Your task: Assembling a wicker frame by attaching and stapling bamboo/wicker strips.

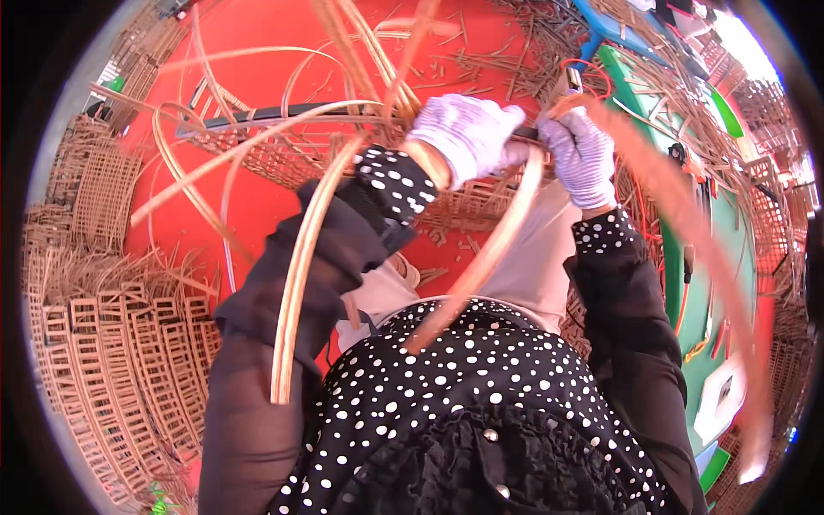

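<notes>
My left hand [468, 133], in a pale striped glove, is closed over the rim of an openwork woven basket [292, 159] at my lap. A dark band [257, 113] runs along that rim. Beside it my right hand [582, 159], gloved alike, pinches a long flat brown strip [687, 215] near its end; the strip sweeps down to the right and is blurred. Several loose strips stick out of the basket, one pale strip [305, 275] hanging over my left forearm and another [481, 266] between my arms. My fingertips partly hide the rim where they meet.
Stacked lattice pieces [120, 369] fill the left side. To the right stands a green tabletop [721, 326] bearing tools and a white block [721, 399]. Scraps of strip [489, 64] litter the red floor [249, 34] ahead, and more lattice pieces [777, 249] lie at far right.
</notes>
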A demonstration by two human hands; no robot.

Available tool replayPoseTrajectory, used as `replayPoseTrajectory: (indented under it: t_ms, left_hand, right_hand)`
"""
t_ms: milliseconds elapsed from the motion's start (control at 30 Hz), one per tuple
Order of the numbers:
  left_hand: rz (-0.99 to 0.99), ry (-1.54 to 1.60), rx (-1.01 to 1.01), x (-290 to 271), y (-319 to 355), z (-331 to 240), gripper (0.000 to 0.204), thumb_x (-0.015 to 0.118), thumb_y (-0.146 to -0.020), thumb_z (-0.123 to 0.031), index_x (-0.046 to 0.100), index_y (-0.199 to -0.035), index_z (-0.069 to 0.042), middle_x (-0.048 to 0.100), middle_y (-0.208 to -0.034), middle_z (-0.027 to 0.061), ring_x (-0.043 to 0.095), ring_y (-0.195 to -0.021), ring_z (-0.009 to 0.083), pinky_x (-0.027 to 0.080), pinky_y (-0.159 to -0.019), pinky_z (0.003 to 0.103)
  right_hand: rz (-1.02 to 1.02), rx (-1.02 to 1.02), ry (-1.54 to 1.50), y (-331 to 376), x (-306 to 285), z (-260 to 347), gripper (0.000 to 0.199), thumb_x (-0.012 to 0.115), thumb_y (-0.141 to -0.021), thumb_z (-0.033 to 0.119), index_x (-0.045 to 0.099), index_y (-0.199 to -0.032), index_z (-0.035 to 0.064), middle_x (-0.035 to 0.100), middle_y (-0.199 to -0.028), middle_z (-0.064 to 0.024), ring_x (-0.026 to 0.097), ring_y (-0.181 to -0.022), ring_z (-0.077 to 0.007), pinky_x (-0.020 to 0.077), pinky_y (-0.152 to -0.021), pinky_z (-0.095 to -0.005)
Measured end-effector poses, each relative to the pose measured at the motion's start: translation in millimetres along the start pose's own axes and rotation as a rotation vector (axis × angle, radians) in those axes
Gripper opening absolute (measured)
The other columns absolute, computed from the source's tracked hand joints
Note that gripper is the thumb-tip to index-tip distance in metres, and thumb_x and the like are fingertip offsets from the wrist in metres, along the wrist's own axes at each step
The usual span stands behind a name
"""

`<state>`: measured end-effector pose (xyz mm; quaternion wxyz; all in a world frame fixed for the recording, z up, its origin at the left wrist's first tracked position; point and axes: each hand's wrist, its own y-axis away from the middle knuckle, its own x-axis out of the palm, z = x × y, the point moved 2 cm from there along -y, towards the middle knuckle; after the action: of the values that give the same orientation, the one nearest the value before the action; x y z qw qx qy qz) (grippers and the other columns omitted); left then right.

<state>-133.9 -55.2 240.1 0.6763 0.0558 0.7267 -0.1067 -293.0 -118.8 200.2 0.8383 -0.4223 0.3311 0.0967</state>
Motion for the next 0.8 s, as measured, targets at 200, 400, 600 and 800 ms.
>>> replayPoseTrajectory:
  t_ms: [200,400,600,800]
  left_hand:
    - [-0.151,0.021,-0.017,19.3,-15.1,-8.0,0.046,0.043,-0.087,-0.052,0.057,-0.107,-0.014,0.064,-0.085,0.0115,0.064,-0.077,0.0304,0.051,-0.064,0.044]
    - [-0.347,0.078,0.029,17.1,2.1,29.6,0.033,0.047,-0.088,-0.035,0.064,-0.103,-0.011,0.064,-0.086,0.0123,0.062,-0.078,0.0307,0.050,-0.067,0.041]
    - [-0.519,-0.044,0.016,-23.3,47.8,68.8,0.029,0.051,-0.083,-0.027,0.062,-0.102,-0.008,0.064,-0.082,0.0082,0.060,-0.078,0.0261,0.047,-0.070,0.038]
    - [-0.317,1.019,-0.147,-39.6,113.4,54.8,0.029,0.057,-0.088,-0.023,0.059,-0.106,0.000,0.062,-0.070,0.0093,0.058,-0.061,0.0173,0.045,-0.058,0.026]
  right_hand:
    - [0.073,0.081,-0.377,-15.7,2.0,-23.3,0.009,0.062,-0.083,0.010,0.061,-0.086,0.0013,0.063,-0.080,-0.0071,0.060,-0.078,-0.0150,0.0471,-0.071,-0.0279]
    - [0.051,0.166,-0.629,-10.3,-12.6,-14.9,0.015,0.058,-0.087,0.012,0.053,-0.094,0.0002,0.063,-0.081,-0.0072,0.059,-0.073,-0.0128,0.0486,-0.069,-0.0269]
    - [-0.022,0.335,-0.914,-22.3,-13.7,-5.7,0.017,0.049,-0.093,0.014,0.056,-0.102,0.0005,0.059,-0.073,-0.0050,0.057,-0.066,-0.0126,0.0460,-0.066,-0.0251]
    - [-0.156,0.489,-1.240,-6.8,-21.1,-17.9,0.017,0.048,-0.094,0.015,0.056,-0.098,-0.0005,0.058,-0.074,-0.0056,0.059,-0.068,-0.0162,0.0493,-0.072,-0.0304]
